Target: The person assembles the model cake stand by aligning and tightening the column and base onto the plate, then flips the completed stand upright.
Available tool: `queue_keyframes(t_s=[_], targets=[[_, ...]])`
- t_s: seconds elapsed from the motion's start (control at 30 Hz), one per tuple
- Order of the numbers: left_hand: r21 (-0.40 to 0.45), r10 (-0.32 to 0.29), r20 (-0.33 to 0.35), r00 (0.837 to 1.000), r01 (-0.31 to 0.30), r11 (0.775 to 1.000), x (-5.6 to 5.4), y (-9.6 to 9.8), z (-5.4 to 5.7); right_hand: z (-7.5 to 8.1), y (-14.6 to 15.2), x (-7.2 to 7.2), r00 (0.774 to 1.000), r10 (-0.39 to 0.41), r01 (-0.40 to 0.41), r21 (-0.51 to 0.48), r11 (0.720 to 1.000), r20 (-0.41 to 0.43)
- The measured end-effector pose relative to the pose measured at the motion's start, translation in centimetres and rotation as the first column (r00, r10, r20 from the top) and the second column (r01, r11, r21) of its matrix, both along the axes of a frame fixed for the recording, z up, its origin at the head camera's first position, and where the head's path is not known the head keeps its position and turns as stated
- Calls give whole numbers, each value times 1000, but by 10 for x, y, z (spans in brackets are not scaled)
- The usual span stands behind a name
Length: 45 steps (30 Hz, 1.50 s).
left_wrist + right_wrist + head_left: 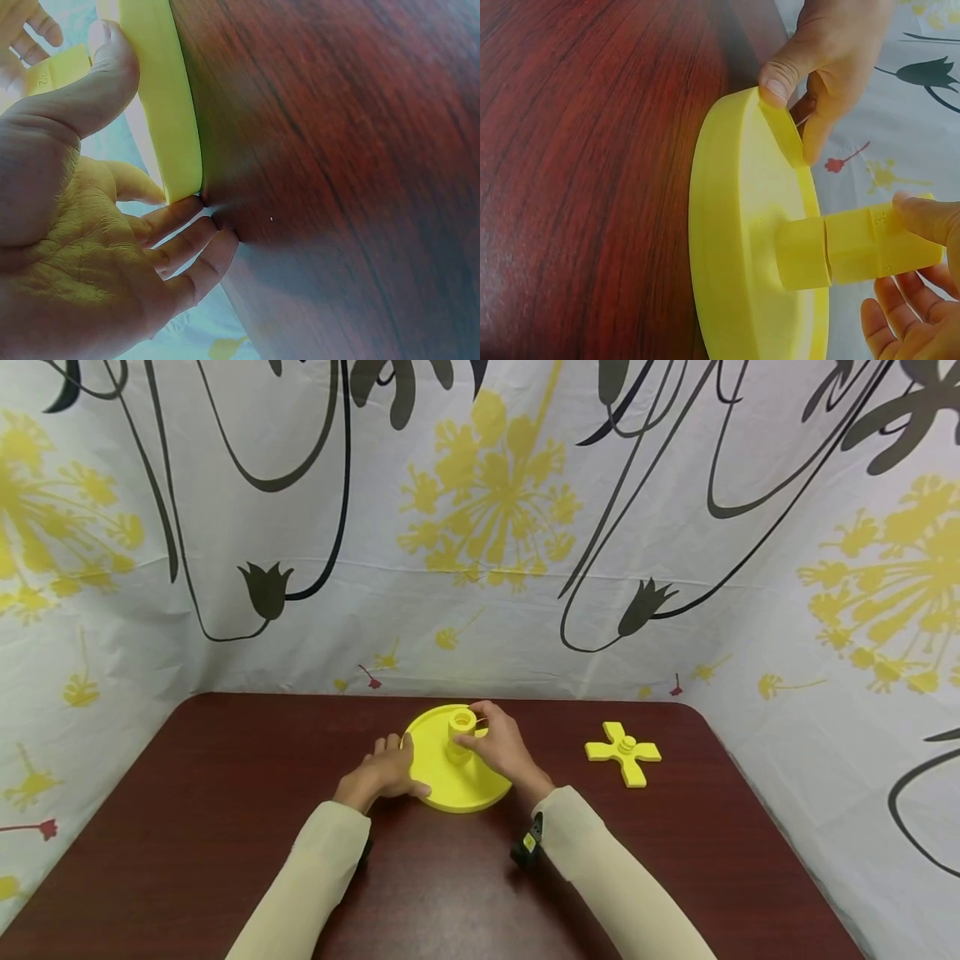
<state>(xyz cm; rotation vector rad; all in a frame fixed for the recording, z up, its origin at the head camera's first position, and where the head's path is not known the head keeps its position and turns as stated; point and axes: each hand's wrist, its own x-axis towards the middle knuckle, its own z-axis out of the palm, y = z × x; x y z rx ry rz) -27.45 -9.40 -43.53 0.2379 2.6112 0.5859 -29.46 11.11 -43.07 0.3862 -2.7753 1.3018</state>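
A round yellow disc with a raised rim [459, 792] lies flat on the table. From its middle rises a yellow cylindrical stub [802, 255]. On the stub sits a separate yellow hollow cylinder [855, 241], in line with it, a thin seam showing between the two in the right wrist view. My right hand [504, 745] pinches this cylinder near its top between thumb and fingers. At the disc's left side my left hand [387, 770] holds the rim, thumb on the near edge and fingers along the outside, some fingertips touching the table.
To the right on the dark red wooden table [225, 827] lies a yellow four-armed cross piece [627, 758] with a short round peg at its centre. Behind and beside the table hangs a white cloth [495, 635] printed with flowers.
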Motion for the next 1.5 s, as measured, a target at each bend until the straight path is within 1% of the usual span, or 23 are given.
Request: queue_keyframes(t_s=[0.17,0.3,0.47,0.57,0.7,0.8,0.97,1.33,1.5], targets=[[-3,-1,-6,1000,1,1000,0,0,0,1,-1,0,1000,-15,15,14,1000,13],[-1,1,-3,1000,-1,1000,-1,1,0,1,1,-1,999,-5,5,21,1000,34],[-1,2,2,1000,-2,1000,-1,0,-1,-1,5,-2,995,47,-47,-2,999,84],[-1,4,1,1000,-4,1000,-1,0,-1,-1,6,-2,991,87,-85,-23,996,98],[2,4,-2,1000,-4,1000,-1,0,-1,-3,7,-3,988,131,-126,-58,990,77],[2,1,-7,1000,-1,1000,-1,1,-1,-5,7,-3,989,140,-137,-73,988,49],[-2,3,-3,1000,-3,1000,-1,1,-1,-5,7,-3,992,126,-125,-62,990,16],[-1,-2,3,1000,2,1000,-2,0,-1,-4,5,-1,997,73,-73,-25,997,9],[0,-2,3,1000,2,1000,-1,0,-1,-6,4,-2,999,48,-48,-38,998,22]])
